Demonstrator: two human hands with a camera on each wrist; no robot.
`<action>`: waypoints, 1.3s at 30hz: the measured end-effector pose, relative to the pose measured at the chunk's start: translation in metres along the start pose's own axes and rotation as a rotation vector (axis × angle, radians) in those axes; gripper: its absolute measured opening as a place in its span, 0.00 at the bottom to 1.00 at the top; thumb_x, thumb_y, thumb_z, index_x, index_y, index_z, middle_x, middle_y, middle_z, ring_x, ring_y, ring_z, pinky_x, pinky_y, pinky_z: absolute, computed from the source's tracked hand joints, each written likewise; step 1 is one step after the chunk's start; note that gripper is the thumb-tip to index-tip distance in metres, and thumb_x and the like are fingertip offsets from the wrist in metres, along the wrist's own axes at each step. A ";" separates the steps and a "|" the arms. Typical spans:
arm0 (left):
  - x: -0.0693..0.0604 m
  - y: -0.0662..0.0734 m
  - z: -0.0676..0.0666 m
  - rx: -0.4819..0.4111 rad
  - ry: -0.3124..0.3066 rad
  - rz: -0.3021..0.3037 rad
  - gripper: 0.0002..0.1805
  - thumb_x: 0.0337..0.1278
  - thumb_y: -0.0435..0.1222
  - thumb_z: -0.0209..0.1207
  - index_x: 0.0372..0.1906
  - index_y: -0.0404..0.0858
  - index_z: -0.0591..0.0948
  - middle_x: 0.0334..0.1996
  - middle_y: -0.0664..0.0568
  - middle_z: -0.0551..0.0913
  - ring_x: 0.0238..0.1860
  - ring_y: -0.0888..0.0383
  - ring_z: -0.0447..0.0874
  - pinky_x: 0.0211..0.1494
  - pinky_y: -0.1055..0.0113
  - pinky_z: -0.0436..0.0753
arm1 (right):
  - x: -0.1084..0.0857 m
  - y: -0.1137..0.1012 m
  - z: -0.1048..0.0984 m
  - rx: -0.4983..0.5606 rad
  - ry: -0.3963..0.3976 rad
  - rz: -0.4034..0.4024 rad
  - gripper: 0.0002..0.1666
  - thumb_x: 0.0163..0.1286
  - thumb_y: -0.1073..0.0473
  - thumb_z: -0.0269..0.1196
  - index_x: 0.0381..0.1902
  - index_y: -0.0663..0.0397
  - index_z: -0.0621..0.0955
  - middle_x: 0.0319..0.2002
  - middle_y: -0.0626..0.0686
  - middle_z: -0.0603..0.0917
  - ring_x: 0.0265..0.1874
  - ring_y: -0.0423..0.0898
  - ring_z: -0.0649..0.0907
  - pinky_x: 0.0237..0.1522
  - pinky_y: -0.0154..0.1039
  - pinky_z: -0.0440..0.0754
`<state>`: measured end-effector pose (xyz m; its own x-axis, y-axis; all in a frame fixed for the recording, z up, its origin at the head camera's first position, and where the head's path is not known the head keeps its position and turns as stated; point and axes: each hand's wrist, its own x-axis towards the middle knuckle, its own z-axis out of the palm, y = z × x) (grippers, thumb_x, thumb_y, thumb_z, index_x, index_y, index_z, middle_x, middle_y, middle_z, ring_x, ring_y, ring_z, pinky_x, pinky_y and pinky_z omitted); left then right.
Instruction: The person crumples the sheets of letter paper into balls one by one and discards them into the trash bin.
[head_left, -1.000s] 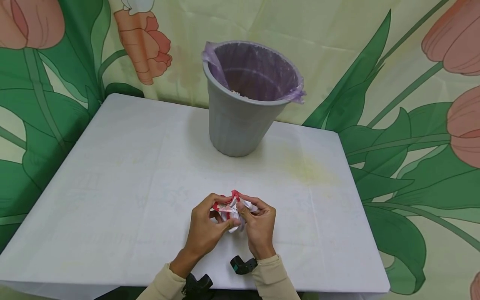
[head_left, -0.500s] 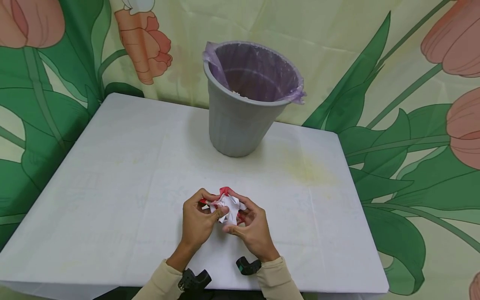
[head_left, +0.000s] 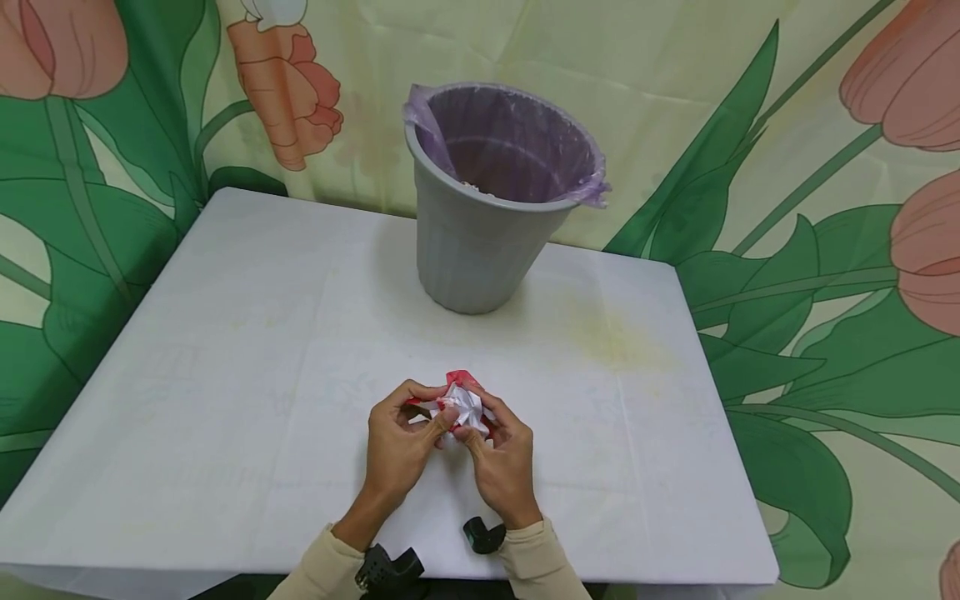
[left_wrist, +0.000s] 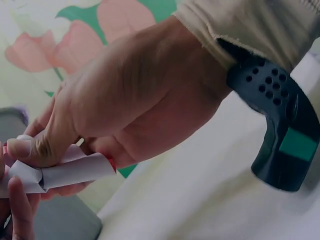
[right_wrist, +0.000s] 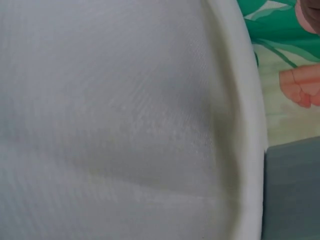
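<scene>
Near the front of the table, both hands hold a crumpled piece of red and white paper [head_left: 467, 407]. My left hand [head_left: 397, 442] pinches its left side between thumb and fingers. On the right side my right hand [head_left: 502, 467] grips it, the thumb pressing on the white face. Close up in the left wrist view, the paper [left_wrist: 75, 171] shows a folded white flap with a red edge, under the left thumb. The right wrist view shows mostly white cloth, so the paper cannot be seen there.
A grey bin [head_left: 480, 258] lined with a purple bag [head_left: 517, 142] stands at the back of the table, beyond the hands; some pale scraps show inside. White cloth covers the table [head_left: 225, 375]. Behind hangs a flower-printed curtain [head_left: 660, 75].
The hands have shifted slightly left with the paper. The paper has been turned and crumpled between them, more of its white face now showing. The right thumb has moved onto it.
</scene>
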<state>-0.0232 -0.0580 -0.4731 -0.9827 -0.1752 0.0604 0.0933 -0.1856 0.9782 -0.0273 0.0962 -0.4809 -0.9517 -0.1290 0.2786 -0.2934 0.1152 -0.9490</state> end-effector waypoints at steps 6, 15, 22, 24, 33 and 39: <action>-0.005 -0.001 -0.001 -0.019 -0.106 0.009 0.20 0.52 0.26 0.77 0.51 0.33 0.86 0.48 0.41 0.84 0.35 0.56 0.87 0.32 0.61 0.92 | 0.002 0.003 0.001 0.025 0.121 -0.065 0.22 0.68 0.71 0.71 0.60 0.60 0.86 0.56 0.63 0.90 0.54 0.45 0.90 0.54 0.33 0.89; 0.000 -0.006 -0.011 -0.001 -0.241 0.071 0.25 0.49 0.25 0.78 0.54 0.35 0.86 0.49 0.38 0.87 0.26 0.49 0.89 0.31 0.60 0.91 | 0.006 0.000 -0.002 0.080 0.190 0.001 0.15 0.66 0.71 0.72 0.51 0.66 0.89 0.49 0.62 0.92 0.47 0.44 0.93 0.40 0.30 0.89; -0.001 -0.008 -0.006 0.143 -0.107 0.276 0.28 0.40 0.28 0.83 0.53 0.42 0.90 0.45 0.46 0.90 0.34 0.61 0.86 0.31 0.69 0.88 | 0.011 -0.006 -0.003 0.154 0.115 0.172 0.17 0.71 0.65 0.70 0.53 0.71 0.88 0.48 0.60 0.93 0.43 0.39 0.92 0.36 0.29 0.88; -0.001 -0.006 -0.001 0.183 -0.086 0.339 0.29 0.39 0.30 0.84 0.54 0.43 0.90 0.43 0.48 0.89 0.37 0.63 0.86 0.31 0.70 0.88 | 0.011 -0.007 -0.003 0.167 0.125 0.179 0.17 0.73 0.65 0.68 0.54 0.73 0.87 0.48 0.57 0.93 0.41 0.37 0.91 0.34 0.26 0.86; -0.002 0.004 0.007 0.231 -0.044 0.351 0.36 0.42 0.32 0.82 0.63 0.45 0.86 0.47 0.50 0.89 0.38 0.61 0.85 0.34 0.69 0.89 | 0.012 -0.014 -0.008 0.175 0.142 0.062 0.17 0.73 0.68 0.67 0.54 0.77 0.85 0.48 0.54 0.93 0.47 0.40 0.91 0.44 0.31 0.90; -0.001 0.005 0.003 0.138 -0.079 0.262 0.26 0.49 0.28 0.78 0.57 0.40 0.87 0.44 0.47 0.85 0.32 0.59 0.87 0.33 0.65 0.91 | 0.011 -0.015 -0.018 0.157 -0.045 0.019 0.33 0.70 0.50 0.69 0.62 0.72 0.83 0.57 0.68 0.88 0.50 0.39 0.89 0.46 0.30 0.89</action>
<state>-0.0223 -0.0562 -0.4674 -0.9379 -0.1235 0.3241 0.3278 -0.0102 0.9447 -0.0345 0.1105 -0.4614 -0.9509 -0.1725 0.2569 -0.2544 -0.0366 -0.9664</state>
